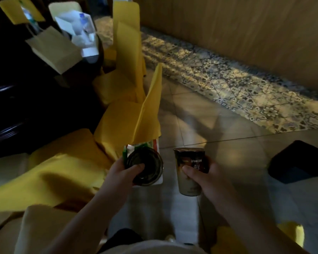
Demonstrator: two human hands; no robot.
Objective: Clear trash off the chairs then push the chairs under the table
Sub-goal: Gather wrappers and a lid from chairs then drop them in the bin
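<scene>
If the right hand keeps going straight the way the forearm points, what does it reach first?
Likely bare floor: the right hand, holding the cup, points up-left past the chair, though depth is unclear. The black bin sits off to its right.

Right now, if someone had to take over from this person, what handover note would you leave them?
Left hand: grips a round dark lid together with a white-and-green wrapper.
Right hand: grips a sealed drink cup, upright.
Both are held over the tiled floor, beside the yellow chairs.
Dark bin stands on the floor to the right.
Done: this trash is picked up.
Left: bin it, check the remaining seats, push the chairs under the dark table, which holds a paper bag and clutter.
</scene>
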